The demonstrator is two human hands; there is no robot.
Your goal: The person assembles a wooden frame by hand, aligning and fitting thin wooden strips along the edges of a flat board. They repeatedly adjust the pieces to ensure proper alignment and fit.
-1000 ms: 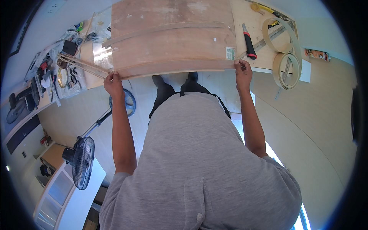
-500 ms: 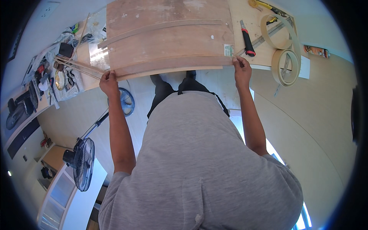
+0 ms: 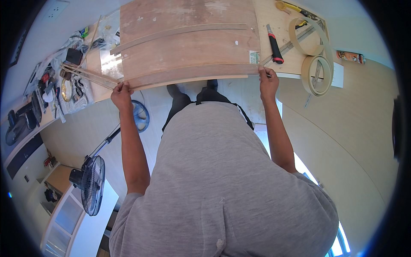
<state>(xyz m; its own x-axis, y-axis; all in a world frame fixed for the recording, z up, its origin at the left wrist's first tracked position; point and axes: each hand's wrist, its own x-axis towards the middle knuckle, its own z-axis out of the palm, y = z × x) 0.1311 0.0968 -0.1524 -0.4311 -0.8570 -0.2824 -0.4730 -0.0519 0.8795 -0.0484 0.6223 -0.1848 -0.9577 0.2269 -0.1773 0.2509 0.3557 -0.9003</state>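
A long, thin wooden strip [image 3: 192,72] lies along the near edge of a brown plywood board [image 3: 188,51]. At its left end my left hand [image 3: 122,96] is closed, thumb and fingers pinching it. My right hand [image 3: 268,83] pinches the other end, close to the board's near right corner. Both arms reach forward, nearly straight. A second wooden strip [image 3: 184,32] rests farther back on the board, touched by neither hand. Just beyond my right hand lies a red and black utility knife [image 3: 275,45].
Rolled pale edging tape [image 3: 305,81] and a metal ruler [image 3: 297,39] lie at the right, with a tube [image 3: 351,57] beyond. Thin sticks [image 3: 92,76] and cluttered tools [image 3: 48,88] fill the left. A standing fan [image 3: 93,184] is at the lower left.
The whole view has shifted slightly. Both hands keep their pinch at the strip's two ends, and the strip stays along the board's near edge.
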